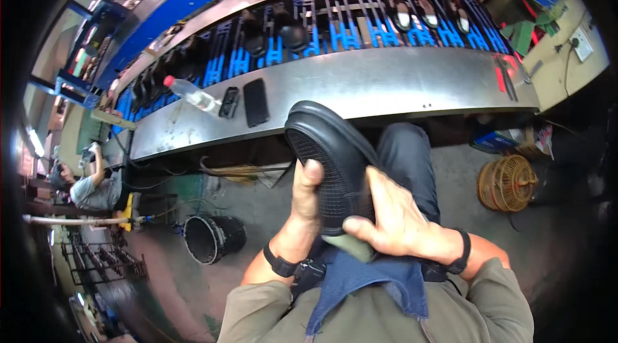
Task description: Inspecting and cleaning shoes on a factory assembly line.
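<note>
A black shoe (pixel 337 169) is held up in front of me, its ribbed sole turned toward me and its rounded toe pointing at the bench. My left hand (pixel 307 193) grips its left side, with the thumb pressed against the sole. On the other side my right hand (pixel 394 217) is wrapped round the shoe near its lower end, thumb over the sole. A pale green piece (pixel 351 246) shows at that lower end; its full shape is hidden. Beneath the hands, a dark blue cloth (pixel 370 282) lies over my lap.
A steel bench (pixel 360 79) spans the front, with a bottle (pixel 193 95), a black phone (pixel 255 103) and red-handled tools (pixel 505 79) on it. Behind runs a blue rack (pixel 344 32) carrying several shoes. A black bucket (pixel 215 238) and wicker basket (pixel 507 182) stand on the floor. Another person (pixel 96 188) is far left.
</note>
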`<action>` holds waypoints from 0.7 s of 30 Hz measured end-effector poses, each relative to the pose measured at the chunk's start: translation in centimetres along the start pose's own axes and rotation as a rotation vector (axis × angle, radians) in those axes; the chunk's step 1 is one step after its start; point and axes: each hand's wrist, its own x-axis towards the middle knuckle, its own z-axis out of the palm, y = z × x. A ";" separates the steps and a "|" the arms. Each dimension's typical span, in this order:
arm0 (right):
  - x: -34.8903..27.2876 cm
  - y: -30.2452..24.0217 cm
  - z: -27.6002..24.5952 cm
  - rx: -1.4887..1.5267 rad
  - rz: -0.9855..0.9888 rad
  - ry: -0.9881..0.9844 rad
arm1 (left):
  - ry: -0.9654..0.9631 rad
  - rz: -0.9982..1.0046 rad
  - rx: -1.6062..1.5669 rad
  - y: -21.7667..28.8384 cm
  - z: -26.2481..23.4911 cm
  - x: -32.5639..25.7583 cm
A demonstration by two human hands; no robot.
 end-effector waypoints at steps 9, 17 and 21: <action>6.5 -1.6 -3.0 -0.006 -0.325 -0.100 | -0.214 -0.042 -0.172 0.6 -4.3 -3.7; 7.9 0.2 -4.1 0.186 -0.439 -0.370 | -0.133 0.115 0.374 2.7 -1.3 -3.3; 7.6 -1.1 -4.6 0.055 -0.455 -0.390 | 0.060 0.285 0.765 4.1 0.9 -2.5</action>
